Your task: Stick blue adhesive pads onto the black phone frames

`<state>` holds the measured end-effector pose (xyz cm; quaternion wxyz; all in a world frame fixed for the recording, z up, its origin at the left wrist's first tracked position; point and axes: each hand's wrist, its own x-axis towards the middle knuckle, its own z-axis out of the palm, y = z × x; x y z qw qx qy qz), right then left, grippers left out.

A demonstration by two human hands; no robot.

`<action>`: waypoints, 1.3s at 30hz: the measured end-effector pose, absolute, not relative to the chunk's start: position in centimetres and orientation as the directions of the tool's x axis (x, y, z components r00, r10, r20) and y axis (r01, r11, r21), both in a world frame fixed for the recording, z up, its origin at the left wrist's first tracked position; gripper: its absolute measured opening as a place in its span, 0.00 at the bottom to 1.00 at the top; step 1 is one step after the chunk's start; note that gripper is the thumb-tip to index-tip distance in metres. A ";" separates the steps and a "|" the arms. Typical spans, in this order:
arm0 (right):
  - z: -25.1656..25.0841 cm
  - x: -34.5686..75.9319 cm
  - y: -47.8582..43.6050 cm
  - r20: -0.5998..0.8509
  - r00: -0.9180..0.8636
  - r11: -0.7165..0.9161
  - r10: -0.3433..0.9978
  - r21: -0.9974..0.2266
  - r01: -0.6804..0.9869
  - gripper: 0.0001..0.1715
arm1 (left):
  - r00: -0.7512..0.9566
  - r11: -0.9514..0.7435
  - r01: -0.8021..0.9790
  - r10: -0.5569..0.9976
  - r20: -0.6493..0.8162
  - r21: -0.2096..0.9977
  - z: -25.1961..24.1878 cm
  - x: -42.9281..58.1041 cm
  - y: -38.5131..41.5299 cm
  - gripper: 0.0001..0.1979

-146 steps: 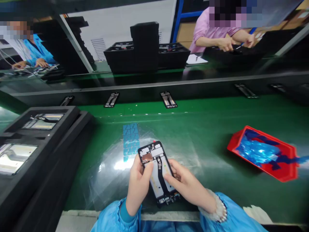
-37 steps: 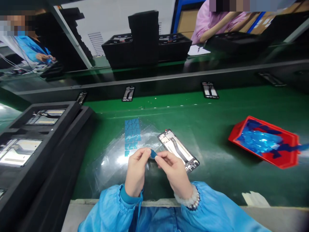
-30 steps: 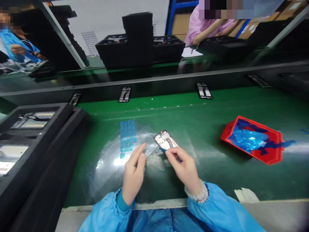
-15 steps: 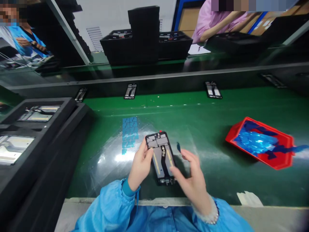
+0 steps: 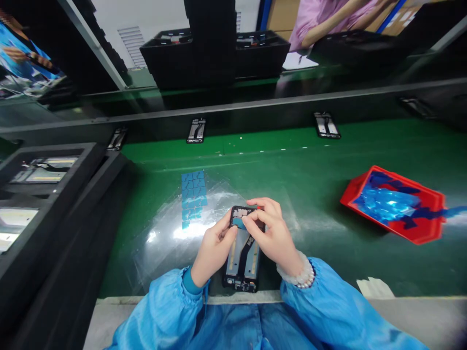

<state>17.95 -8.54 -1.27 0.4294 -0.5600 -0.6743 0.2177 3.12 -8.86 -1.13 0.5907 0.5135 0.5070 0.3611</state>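
A phone frame (image 5: 242, 260) with a black ribbon cable down its middle lies in front of me, its upper end tilted away. My left hand (image 5: 215, 248) is closed on its upper left edge, the thumb resting near the top. My right hand (image 5: 272, 233) reaches over the upper right of the frame, fingers pinched on a small blue sticker (image 5: 238, 222) that lies across the top part. Those fingers hide part of the sticker and the frame's upper right corner. Beyond my left hand, a clear sheet carries rows of blue stickers (image 5: 193, 192).
A red bin (image 5: 423, 233) holding crumpled blue film stands at the right. Black foam trays (image 5: 93, 175) with more phone frames fill the left. Several phone frames (image 5: 196, 130) lean along the back ledge. Two other people sit beyond it. White tape (image 5: 375, 288) marks the front edge.
My right hand has moved up and left, bringing the blue sticker onto the top of the phone frame. The frame has straightened and come slightly nearer; the view has shifted a little.
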 end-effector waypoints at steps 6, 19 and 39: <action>-1.2 18.0 -8.4 0.329 0.005 0.268 0.944 -0.777 0.569 0.13 | 0.237 0.222 0.070 0.943 -0.233 0.972 -1.0 3.2 -8.9 0.24; -1.2 17.9 -8.5 0.341 -0.003 0.280 0.940 -0.765 0.580 0.12 | 0.251 0.215 0.061 0.942 -0.224 0.975 -1.2 3.1 -9.0 0.24; -0.4 18.3 -8.9 0.397 -0.040 0.343 0.917 -0.731 0.590 0.11 | 0.151 0.183 -0.028 0.973 -0.177 0.983 -0.5 4.4 -9.1 0.10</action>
